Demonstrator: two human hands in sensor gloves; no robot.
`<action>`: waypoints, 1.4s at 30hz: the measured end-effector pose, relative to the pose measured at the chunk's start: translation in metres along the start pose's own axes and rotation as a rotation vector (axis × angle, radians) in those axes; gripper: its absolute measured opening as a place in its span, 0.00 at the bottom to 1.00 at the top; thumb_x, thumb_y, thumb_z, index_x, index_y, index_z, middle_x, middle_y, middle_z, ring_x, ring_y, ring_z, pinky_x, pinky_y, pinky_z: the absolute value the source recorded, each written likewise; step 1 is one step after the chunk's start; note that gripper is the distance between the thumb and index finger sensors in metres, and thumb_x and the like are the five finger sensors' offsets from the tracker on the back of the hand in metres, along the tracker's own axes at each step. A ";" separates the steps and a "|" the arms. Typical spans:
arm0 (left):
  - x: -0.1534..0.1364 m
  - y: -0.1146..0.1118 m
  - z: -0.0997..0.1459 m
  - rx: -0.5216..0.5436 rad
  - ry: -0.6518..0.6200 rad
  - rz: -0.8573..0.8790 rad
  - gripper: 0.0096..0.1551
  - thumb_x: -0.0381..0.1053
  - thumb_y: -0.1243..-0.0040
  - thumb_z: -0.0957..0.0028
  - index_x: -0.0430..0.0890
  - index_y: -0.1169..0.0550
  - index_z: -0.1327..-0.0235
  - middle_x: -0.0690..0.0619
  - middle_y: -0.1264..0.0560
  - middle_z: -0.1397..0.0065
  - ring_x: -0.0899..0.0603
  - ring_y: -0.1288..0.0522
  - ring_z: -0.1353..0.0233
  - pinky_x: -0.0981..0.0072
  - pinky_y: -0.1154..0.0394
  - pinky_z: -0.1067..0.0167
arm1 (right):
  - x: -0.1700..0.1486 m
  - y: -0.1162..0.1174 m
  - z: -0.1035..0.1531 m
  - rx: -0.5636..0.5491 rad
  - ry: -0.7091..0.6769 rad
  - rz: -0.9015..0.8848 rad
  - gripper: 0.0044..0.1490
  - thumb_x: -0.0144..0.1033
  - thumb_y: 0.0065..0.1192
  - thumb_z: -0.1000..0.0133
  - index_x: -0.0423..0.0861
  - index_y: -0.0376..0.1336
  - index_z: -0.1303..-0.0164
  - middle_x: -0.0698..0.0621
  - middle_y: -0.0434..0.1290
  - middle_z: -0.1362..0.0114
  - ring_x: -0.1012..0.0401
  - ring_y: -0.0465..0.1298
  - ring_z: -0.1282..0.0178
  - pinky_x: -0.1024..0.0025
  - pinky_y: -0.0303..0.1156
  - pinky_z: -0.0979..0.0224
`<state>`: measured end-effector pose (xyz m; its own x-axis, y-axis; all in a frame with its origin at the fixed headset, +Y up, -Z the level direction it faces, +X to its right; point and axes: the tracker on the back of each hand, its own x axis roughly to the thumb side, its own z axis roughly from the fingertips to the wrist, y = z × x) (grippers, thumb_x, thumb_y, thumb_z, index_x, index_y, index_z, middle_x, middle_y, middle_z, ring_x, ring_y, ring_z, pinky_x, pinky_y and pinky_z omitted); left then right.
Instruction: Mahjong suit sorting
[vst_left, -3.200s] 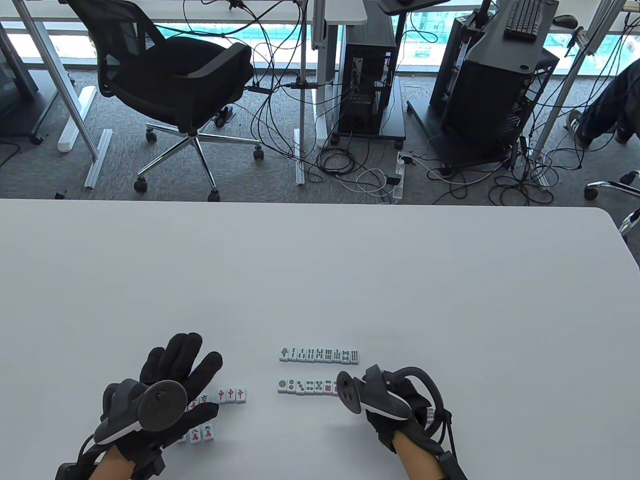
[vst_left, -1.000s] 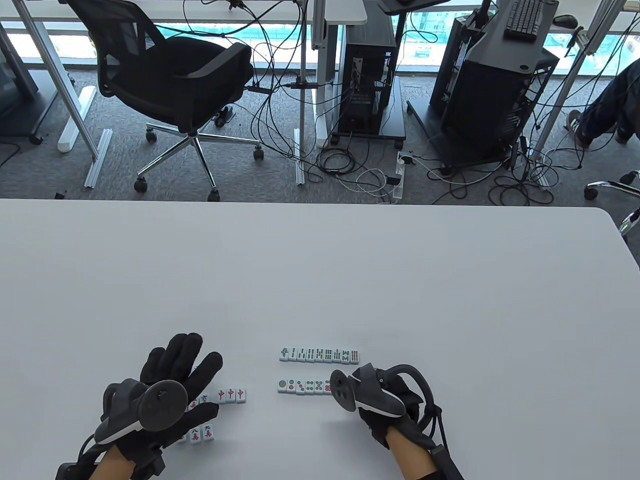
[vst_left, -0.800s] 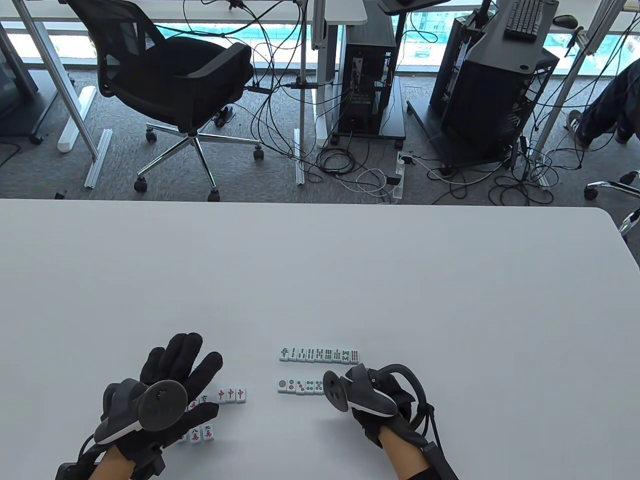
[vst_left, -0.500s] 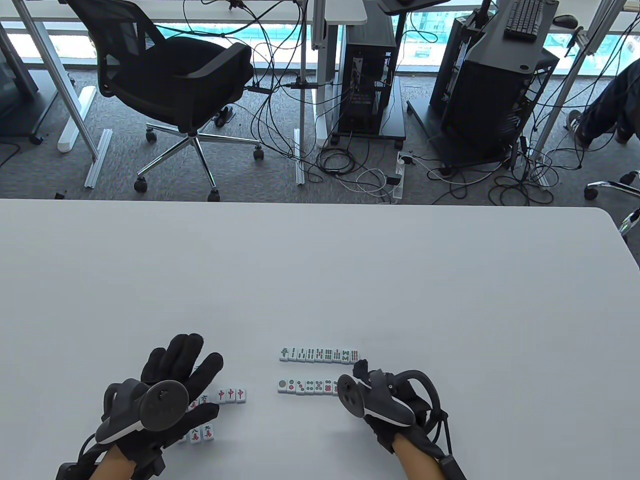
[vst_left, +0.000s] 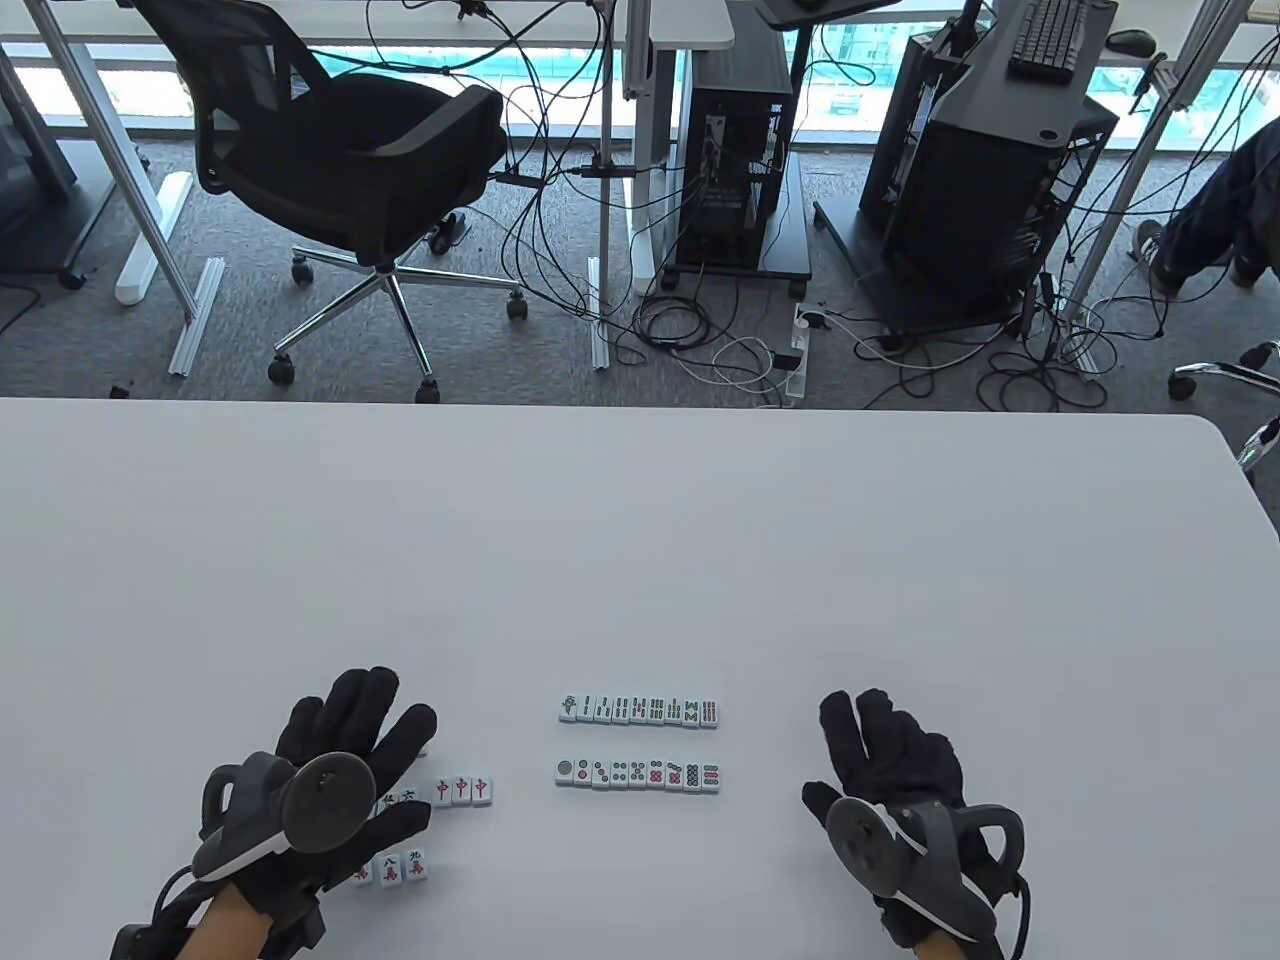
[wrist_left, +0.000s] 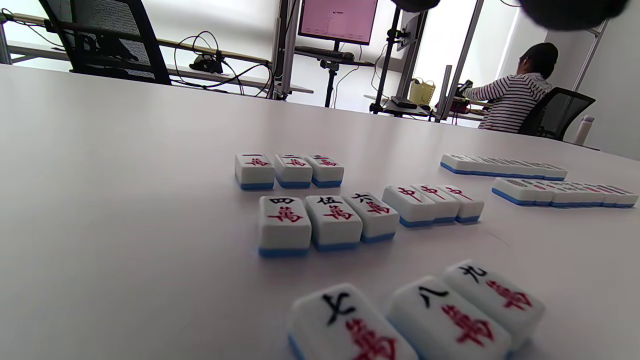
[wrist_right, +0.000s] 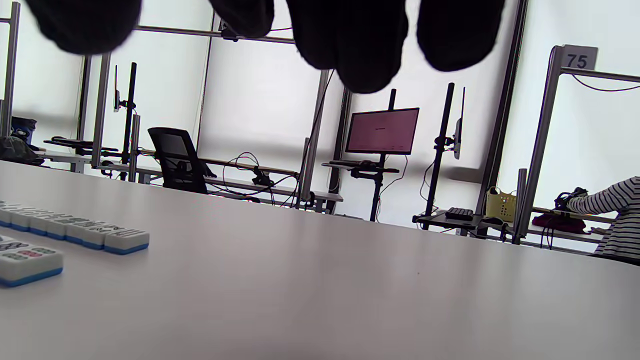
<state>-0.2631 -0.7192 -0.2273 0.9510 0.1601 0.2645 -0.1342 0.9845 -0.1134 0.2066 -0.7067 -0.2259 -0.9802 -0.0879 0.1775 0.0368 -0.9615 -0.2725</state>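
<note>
Two neat rows of mahjong tiles lie mid-table: a bamboo row (vst_left: 639, 710) and, nearer me, a dots row (vst_left: 637, 775). Character tiles sit in short rows under and beside my left hand (vst_left: 355, 735); the left wrist view shows a far trio (wrist_left: 289, 170), a middle trio (wrist_left: 327, 220), three red-dragon tiles (wrist_left: 433, 202) and a near trio (wrist_left: 415, 315). My left hand lies flat with straight fingers over these tiles. My right hand (vst_left: 885, 745) rests open on bare table right of both rows, holding nothing. Its fingertips (wrist_right: 367, 45) hang at the right wrist view's top edge.
The white table (vst_left: 640, 520) stretches far beyond the tiles. Past its far edge stand a black office chair (vst_left: 350, 170), computer towers (vst_left: 740, 160) and tangled cables. A seated person in a striped top (wrist_left: 515, 102) works at another desk.
My right hand has drawn away from the right end of the dots row and now lies open to the right. The whole dots row is uncovered. The left hand has barely moved.
</note>
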 end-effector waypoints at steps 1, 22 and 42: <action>-0.002 0.000 0.000 0.000 0.009 0.000 0.48 0.75 0.50 0.60 0.65 0.46 0.24 0.62 0.68 0.17 0.46 0.67 0.13 0.38 0.62 0.20 | -0.003 0.000 0.002 -0.008 0.008 -0.009 0.52 0.64 0.49 0.53 0.57 0.40 0.20 0.44 0.47 0.15 0.46 0.56 0.20 0.38 0.57 0.21; -0.023 0.010 -0.011 0.118 0.189 -0.287 0.46 0.69 0.36 0.64 0.63 0.36 0.28 0.61 0.40 0.16 0.46 0.37 0.16 0.39 0.41 0.22 | -0.008 0.001 0.010 -0.018 0.015 -0.164 0.55 0.71 0.40 0.53 0.60 0.28 0.21 0.44 0.29 0.14 0.40 0.30 0.17 0.25 0.31 0.26; -0.014 -0.030 -0.075 -0.235 0.200 -0.460 0.36 0.63 0.31 0.68 0.48 0.21 0.46 0.58 0.16 0.51 0.53 0.15 0.62 0.55 0.19 0.53 | -0.012 0.000 0.012 0.003 -0.013 -0.267 0.56 0.69 0.44 0.52 0.60 0.28 0.22 0.44 0.30 0.14 0.41 0.31 0.16 0.25 0.32 0.25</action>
<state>-0.2517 -0.7564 -0.3000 0.9344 -0.3220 0.1526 0.3514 0.9033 -0.2460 0.2205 -0.7091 -0.2173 -0.9526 0.1660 0.2550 -0.2225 -0.9516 -0.2118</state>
